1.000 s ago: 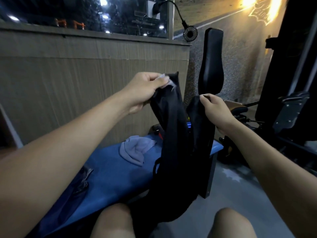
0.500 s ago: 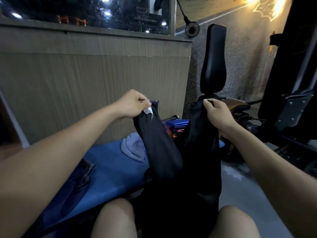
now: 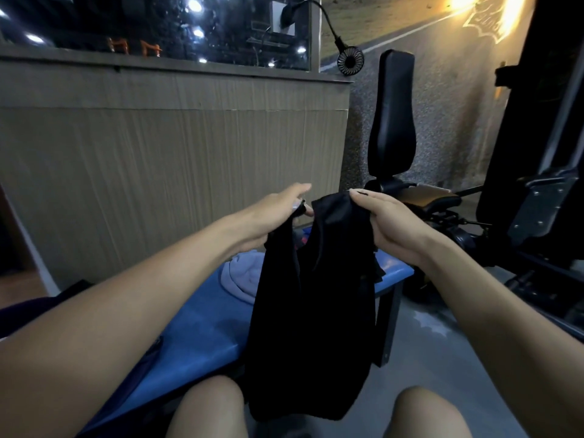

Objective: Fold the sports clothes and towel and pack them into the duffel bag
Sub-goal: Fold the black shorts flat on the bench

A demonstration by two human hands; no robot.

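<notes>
now both hands [image 3: 278,213] (lower than before) pinch the black garment [image 3: 313,311].

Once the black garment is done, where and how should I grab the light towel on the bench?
Probably take the light towel by its raised bunched top, coming from above with the left hand. It lies crumpled on the blue bench, left of the black garment, no clean edge visible.

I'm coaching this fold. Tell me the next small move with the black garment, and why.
Probably lower the black garment flat onto the blue bench. The left hand and right hand pinch its top corners, and it hangs unfolded between the knees, with nothing underneath to fold against.
</notes>
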